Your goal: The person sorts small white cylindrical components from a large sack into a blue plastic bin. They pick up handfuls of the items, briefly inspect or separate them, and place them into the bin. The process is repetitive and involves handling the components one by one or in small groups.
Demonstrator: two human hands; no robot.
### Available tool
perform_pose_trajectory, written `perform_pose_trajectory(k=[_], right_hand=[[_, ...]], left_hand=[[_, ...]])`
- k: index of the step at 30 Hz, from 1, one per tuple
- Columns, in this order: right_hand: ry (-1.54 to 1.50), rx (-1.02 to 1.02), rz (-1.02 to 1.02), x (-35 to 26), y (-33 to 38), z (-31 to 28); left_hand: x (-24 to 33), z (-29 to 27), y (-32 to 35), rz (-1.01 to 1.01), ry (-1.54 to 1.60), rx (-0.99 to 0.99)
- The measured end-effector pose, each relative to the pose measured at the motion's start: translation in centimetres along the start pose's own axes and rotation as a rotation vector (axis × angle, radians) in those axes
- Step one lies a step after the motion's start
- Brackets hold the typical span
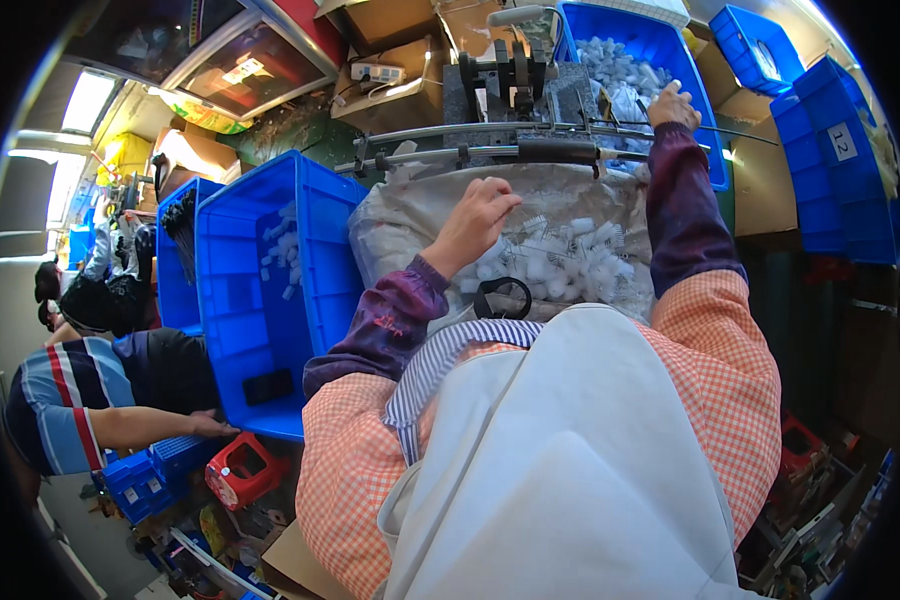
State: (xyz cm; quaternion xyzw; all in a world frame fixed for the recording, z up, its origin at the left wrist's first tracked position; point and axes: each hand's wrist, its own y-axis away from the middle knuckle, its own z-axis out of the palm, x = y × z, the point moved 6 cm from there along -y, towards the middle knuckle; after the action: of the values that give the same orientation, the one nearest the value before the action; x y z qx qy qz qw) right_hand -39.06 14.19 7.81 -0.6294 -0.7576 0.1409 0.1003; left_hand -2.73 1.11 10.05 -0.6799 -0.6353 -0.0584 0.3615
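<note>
My left hand [478,222] hovers over the grey cloth work surface [395,215], its fingers drawn together in a pinch. Whatever they hold, if anything, is too small to make out. To its right lies a heap of small white plastic pieces [560,262], with thin coiled or bristly parts among them. My right hand [673,107] reaches to the right side of a blue bin [712,150] with many translucent white pieces [615,65]. Its fingers are curled, and their contents are hidden. A metal rod assembly [450,133] runs crosswise beyond my left hand.
A dark machine [515,85] stands behind the rods. Left of me is a large blue crate [255,330] with some white pieces; a person's hand [210,425] is at its lower edge. A black loop [503,298] lies near my apron. Stacked blue crates [835,165] stand at right.
</note>
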Motion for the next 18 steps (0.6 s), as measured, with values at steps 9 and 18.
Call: perform_pose_trajectory(k=[9,18], right_hand=[[-1.145,-0.837,-1.078,-9.2,18.4,-9.4],[-0.457,-0.039,-0.643,-12.0,7.3,1.0]], left_hand=[[0.9,0.5,-4.4,-0.043,0.101,0.210],[-5.4,4.8,6.8,-0.449,-0.270,-0.534]])
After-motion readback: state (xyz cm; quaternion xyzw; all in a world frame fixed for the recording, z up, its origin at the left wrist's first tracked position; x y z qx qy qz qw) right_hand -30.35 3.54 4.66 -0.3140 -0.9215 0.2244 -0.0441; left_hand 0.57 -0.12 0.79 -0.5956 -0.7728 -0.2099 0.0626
